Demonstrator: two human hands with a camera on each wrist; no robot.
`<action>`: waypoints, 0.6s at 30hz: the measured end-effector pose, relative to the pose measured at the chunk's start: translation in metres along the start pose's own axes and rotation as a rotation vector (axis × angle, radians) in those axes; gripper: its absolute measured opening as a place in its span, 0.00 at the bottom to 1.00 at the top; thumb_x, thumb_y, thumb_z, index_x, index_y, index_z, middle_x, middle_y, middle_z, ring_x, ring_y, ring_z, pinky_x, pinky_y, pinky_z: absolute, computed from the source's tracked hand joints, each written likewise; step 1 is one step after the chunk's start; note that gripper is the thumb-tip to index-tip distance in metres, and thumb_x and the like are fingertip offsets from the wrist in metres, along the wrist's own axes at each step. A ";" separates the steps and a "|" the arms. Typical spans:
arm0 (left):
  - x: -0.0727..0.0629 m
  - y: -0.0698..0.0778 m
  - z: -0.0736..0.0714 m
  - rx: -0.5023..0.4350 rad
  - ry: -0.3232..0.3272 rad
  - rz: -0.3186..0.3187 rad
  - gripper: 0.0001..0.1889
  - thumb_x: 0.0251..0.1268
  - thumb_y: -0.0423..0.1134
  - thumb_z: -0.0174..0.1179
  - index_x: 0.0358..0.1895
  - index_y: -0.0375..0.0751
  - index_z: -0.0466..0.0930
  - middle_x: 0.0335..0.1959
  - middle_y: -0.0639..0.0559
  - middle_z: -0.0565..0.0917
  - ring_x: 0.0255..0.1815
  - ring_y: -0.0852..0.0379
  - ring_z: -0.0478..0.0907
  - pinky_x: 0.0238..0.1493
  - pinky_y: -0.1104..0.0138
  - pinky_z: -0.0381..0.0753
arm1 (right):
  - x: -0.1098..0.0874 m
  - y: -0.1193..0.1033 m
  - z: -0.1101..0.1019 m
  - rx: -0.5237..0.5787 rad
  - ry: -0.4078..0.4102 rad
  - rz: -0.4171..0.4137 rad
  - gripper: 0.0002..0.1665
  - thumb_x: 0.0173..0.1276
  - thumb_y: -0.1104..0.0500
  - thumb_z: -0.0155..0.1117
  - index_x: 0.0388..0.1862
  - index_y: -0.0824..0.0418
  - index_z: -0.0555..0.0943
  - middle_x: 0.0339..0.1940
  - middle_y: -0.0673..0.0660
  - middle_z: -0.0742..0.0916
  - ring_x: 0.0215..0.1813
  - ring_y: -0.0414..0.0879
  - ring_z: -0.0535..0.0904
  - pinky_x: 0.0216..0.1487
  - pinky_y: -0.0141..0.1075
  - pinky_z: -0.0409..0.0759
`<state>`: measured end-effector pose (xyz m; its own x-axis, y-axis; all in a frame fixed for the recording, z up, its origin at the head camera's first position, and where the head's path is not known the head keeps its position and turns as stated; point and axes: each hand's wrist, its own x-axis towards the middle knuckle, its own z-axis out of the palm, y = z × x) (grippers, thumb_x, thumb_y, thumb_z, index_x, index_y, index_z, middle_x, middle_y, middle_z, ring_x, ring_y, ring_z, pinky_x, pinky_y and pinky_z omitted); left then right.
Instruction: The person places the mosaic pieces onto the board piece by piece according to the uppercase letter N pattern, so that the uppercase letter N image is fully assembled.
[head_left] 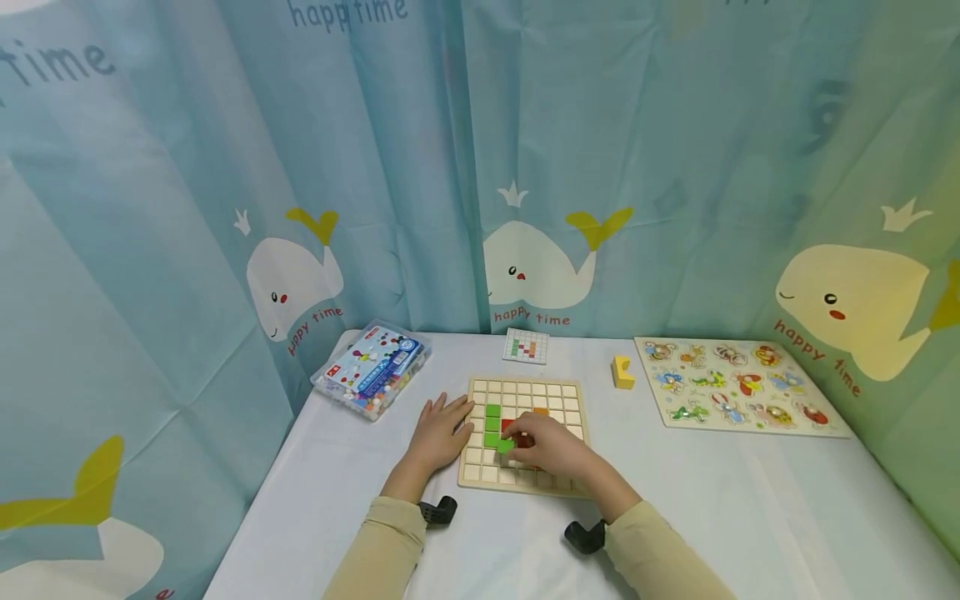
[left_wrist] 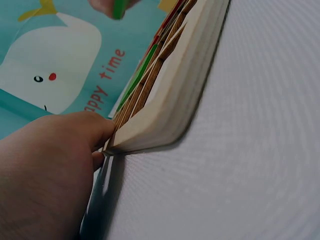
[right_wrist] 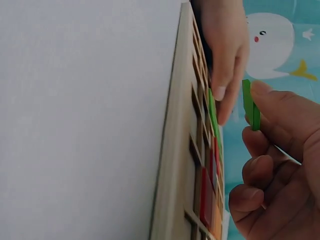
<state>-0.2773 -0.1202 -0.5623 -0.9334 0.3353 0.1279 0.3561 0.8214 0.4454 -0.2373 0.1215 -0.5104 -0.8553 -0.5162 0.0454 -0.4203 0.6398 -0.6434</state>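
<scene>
A wooden grid board lies on the white table, with green tiles, a red tile and an orange tile in its cells. My right hand is over the board, partly covering the tiles there. Between thumb and index finger it pinches a small green tile, held off the board in the right wrist view. At the board's left edge rests my left hand, fingers mostly straight. The left wrist view shows its thumb touching the board's corner.
A clear plastic box with a printed lid sits at the back left. Behind the board lies a small pattern card. A yellow block and an insect puzzle board are to the right. Curtains enclose the table.
</scene>
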 end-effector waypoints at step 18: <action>0.001 -0.004 0.003 0.021 -0.003 0.010 0.25 0.77 0.53 0.47 0.73 0.53 0.68 0.75 0.54 0.67 0.80 0.40 0.53 0.80 0.44 0.45 | 0.017 -0.009 0.017 -0.104 -0.062 -0.022 0.13 0.63 0.50 0.72 0.45 0.53 0.85 0.37 0.45 0.84 0.36 0.37 0.75 0.39 0.31 0.77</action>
<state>-0.2796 -0.1214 -0.5664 -0.9297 0.3446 0.1298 0.3661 0.8275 0.4258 -0.2425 0.0973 -0.5166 -0.8262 -0.5633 0.0091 -0.4709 0.6816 -0.5601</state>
